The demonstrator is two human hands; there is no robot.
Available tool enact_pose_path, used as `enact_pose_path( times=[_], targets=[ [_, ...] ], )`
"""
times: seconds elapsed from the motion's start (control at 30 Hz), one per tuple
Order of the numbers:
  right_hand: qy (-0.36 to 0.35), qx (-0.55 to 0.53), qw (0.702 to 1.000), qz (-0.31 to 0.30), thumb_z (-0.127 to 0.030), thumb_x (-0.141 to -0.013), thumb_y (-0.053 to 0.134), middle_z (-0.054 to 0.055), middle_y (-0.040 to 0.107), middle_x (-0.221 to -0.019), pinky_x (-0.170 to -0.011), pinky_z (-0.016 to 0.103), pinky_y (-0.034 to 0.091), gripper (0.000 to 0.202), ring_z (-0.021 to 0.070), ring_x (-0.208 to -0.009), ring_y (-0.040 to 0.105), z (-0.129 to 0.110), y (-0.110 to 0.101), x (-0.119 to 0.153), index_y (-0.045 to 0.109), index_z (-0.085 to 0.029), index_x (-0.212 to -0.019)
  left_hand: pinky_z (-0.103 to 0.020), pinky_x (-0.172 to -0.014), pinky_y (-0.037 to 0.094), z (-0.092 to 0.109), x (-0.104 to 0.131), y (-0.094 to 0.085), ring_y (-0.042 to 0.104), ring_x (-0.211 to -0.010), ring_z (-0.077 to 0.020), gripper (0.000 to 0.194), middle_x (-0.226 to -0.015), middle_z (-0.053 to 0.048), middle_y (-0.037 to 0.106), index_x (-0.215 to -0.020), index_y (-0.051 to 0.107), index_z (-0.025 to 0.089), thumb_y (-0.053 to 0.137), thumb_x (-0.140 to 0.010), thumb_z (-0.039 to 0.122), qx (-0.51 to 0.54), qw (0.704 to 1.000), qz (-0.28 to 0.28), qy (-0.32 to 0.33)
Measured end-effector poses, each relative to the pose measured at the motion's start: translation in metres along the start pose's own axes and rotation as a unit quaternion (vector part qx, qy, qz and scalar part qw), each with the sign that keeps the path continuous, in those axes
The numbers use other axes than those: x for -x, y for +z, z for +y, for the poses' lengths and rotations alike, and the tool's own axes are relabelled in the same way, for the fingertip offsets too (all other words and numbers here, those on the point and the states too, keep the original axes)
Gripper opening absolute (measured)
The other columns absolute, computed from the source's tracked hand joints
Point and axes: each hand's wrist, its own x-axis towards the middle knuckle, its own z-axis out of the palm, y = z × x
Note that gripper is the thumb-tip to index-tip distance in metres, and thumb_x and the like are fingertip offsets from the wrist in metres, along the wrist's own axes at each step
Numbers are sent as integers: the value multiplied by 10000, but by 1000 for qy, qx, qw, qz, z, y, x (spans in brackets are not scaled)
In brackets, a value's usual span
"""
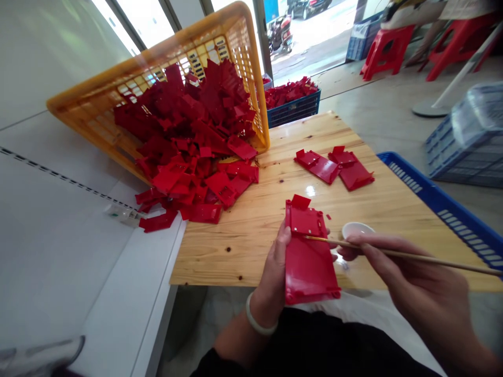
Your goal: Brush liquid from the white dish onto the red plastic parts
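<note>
Head view, as I stand in the room: the orange basket lies tipped at 11 o'clock, a heap of red parts filling it and spilling over its rim. Past the table's far edge, at 12 o'clock, a dark blue crate holds more of them. A small white dish sits by the right hand; I can't tell what's in it. At 3 o'clock there's a blue basket, contents hidden.

The pale wooden table also bears two red pieces touching at 1 o'clock. Beyond, red stools stand on the floor, somebody seated there.

The red panel is held above the near table edge, its long axis close to 12–6 o'clock, raised flap at the far end, studded face up. The left hand grips its left side; the right pinches a thin wooden stick, pale tip at the panel's face, shaft towards 3 o'clock.
</note>
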Motion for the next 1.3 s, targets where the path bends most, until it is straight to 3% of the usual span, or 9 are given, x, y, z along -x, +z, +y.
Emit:
enact_pose_path(
  times=[0.2,0.33,0.47,0.6,0.8,1.07,1.3],
  targets=[
    [-29,6,999,-18,-380,-1065,676,12,812,-952,-752,367,719,123,247,-866,814,3,-3,0,773,-337,-1127,-464,-1047,589,2,-1,1,766,-1166,-356,601,-1314,-161,781,-1396,708,184,588,-1024,641,-21,1000,-1,20],
    [-111,26,992,-46,-277,-1064,656,10,821,-1062,-771,339,709,212,244,-938,817,9,-10,-2,770,-345,-1229,-474,-1057,585,-1,-3,2,757,-1201,-355,640,-1281,-137,790,-1508,607,223,625,-1012,626,-12,999,16,26],
    [-193,118,972,-67,-253,-1061,655,-14,819,-1125,-922,341,673,250,231,-1014,811,9,-14,-4,743,-361,-1269,-446,-1061,580,-2,-2,7,761,-1188,-323,734,-1253,-116,797,-1635,455,268,661,-1010,594,-32,996,59,50],
    [-255,180,947,-75,-212,-1053,666,-17,818,-1163,-1052,331,617,268,214,-1028,809,3,-12,-6,719,-344,-1280,-432,-1025,592,-2,-2,10,787,-1096,-299,806,-1222,-119,805,-1696,343,258,647,-1025,585,-28,997,48,54],
    [-316,202,923,-85,-143,-1043,658,22,819,-1136,-936,285,658,335,211,-985,816,0,-7,-11,698,-295,-1339,-395,-1029,589,-1,-1,10,773,-1137,-291,792,-1363,-120,755,-1668,416,269,698,-997,581,-31,996,58,59],
    [-349,217,905,-105,-87,-1039,657,63,798,-1199,-1075,211,576,312,185,-1092,790,0,-15,-10,707,-193,-1328,-387,-938,615,-1,-2,11,802,-960,-252,692,-1112,-107,820,-1678,381,225,571,-1079,513,-29,997,56,53],
    [-362,209,899,-131,-70,-1039,649,83,780,-1259,-1059,239,592,338,193,-1150,770,6,-15,-12,680,-191,-1354,-392,-1069,576,2,-2,11,753,-1202,-271,619,-1355,-112,766,-1618,493,250,603,-1068,508,-19,997,59,54]
  ],
)
